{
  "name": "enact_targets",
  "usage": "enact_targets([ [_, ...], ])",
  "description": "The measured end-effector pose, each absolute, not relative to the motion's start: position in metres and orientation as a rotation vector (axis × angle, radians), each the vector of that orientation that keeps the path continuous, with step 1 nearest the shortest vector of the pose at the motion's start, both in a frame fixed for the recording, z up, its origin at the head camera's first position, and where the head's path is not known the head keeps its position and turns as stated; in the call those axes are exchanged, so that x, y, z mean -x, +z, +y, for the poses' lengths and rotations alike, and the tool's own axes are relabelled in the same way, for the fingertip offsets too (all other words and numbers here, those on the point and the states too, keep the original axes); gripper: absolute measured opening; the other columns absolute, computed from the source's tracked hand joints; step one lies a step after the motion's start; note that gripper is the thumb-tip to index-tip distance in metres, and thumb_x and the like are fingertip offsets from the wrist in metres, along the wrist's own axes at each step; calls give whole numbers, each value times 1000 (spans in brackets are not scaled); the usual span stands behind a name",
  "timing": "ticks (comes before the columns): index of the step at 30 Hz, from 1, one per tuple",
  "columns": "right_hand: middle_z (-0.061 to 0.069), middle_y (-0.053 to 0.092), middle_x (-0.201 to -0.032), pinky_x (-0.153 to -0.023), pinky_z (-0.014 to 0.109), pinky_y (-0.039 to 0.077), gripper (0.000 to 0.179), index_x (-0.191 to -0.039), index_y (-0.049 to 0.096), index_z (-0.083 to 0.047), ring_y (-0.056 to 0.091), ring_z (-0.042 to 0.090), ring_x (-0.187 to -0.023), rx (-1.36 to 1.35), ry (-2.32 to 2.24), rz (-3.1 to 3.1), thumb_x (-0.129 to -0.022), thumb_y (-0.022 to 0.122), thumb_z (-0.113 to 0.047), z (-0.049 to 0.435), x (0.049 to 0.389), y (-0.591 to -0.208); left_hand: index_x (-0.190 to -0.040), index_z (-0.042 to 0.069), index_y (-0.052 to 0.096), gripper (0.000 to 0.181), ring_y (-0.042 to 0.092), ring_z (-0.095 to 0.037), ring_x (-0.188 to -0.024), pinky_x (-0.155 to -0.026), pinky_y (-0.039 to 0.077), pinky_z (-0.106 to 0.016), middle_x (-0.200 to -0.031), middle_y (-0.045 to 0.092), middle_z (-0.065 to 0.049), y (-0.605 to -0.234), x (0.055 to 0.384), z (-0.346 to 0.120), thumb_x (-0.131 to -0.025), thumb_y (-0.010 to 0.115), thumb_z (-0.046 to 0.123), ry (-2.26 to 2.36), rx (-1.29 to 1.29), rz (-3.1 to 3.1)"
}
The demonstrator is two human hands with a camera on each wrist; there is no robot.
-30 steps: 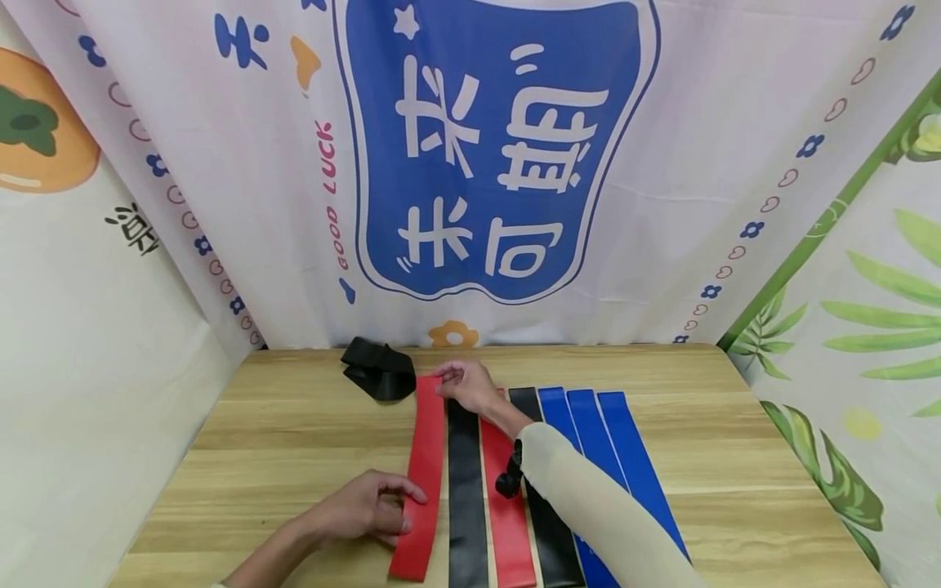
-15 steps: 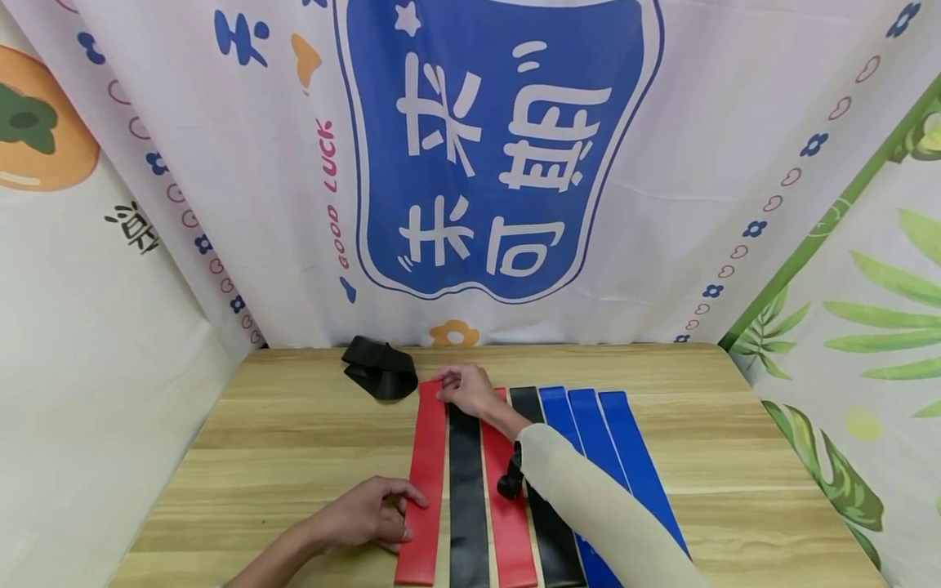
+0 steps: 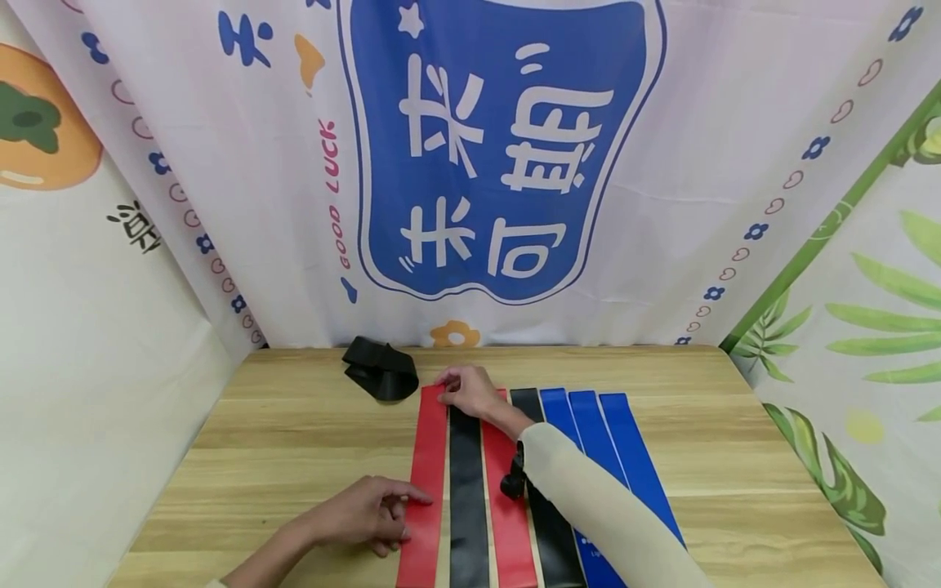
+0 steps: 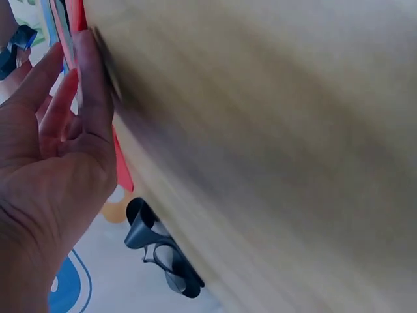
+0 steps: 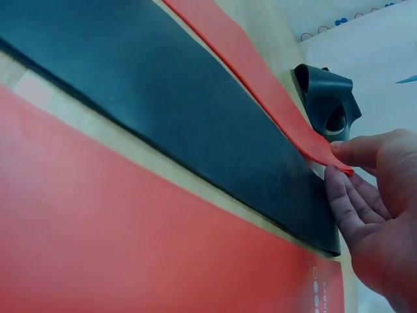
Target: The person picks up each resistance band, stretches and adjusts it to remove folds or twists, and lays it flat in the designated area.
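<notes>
A red resistance band [image 3: 428, 457] lies flat and lengthwise at the left end of a row of bands. My right hand [image 3: 469, 390] pinches its far end between thumb and fingers, seen closely in the right wrist view. Along the band's near left side, my left hand [image 3: 367, 513] rests with its index finger extended onto the red surface. Just right of that band is a black band [image 3: 467, 490], then another red band [image 3: 512, 527] and another black band [image 3: 557, 547]. Several blue bands [image 3: 638, 465] continue the row, partly hidden by my right forearm.
A loosely folded black band [image 3: 380, 369] sits at the back left of the wooden table [image 3: 294, 441]. Behind the table hangs a printed white cloth [image 3: 662, 269]. The right forearm crosses above the row.
The red band's near end has swung right, and its far end has shifted slightly right and nearer with my right hand. It now lies straighter beside the black band; my left index finger has extended.
</notes>
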State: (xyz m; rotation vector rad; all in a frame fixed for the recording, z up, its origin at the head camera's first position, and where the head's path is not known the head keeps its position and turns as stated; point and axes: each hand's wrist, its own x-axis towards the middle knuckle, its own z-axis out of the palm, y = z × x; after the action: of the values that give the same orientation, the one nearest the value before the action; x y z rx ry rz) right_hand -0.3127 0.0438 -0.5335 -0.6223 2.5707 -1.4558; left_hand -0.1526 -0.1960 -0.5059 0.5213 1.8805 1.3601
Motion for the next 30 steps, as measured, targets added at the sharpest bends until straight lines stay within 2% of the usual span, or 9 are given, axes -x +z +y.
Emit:
enact_targets([
  [5,9,79,-107,-85,31,62,19,-110,79,-1,74,19,-96,632,-1472,2604,-91,82,-3,45,313,-533,-133,3,70,31,64,-16,-65,-58,59,-26,-88,73,-15,-502,160,-201,-103,66,4,1298,-618,1993],
  [12,10,78,-113,-87,34,62,21,-115,79,-2,73,23,-104,643,-1512,2607,-95,77,-5,44,313,-528,-132,-5,67,29,65,-19,-76,-63,58,-29,-93,71,-20,-500,180,-219,-108,60,9,1343,-631,2076],
  [21,15,77,-114,-78,26,61,25,-118,76,3,72,18,-96,556,-1644,2449,-95,78,-5,34,302,-525,-130,-4,69,28,72,-24,-89,-73,62,-34,-104,74,-16,-494,208,-248,-108,61,11,1371,-540,2442],
  [25,18,77,-113,-77,26,61,25,-117,75,4,72,17,-95,512,-1731,2407,-94,79,-3,26,297,-526,-127,-3,71,25,70,-24,-88,-71,61,-31,-102,75,-16,-490,220,-250,-106,65,9,1411,-488,2623],
  [30,24,75,-113,-76,27,61,27,-118,72,9,73,18,-92,392,-1890,2284,-93,78,1,15,288,-525,-126,-1,73,24,71,-23,-96,-79,59,-25,-109,76,-16,-489,236,-250,-105,67,9,1376,-456,2885],
])
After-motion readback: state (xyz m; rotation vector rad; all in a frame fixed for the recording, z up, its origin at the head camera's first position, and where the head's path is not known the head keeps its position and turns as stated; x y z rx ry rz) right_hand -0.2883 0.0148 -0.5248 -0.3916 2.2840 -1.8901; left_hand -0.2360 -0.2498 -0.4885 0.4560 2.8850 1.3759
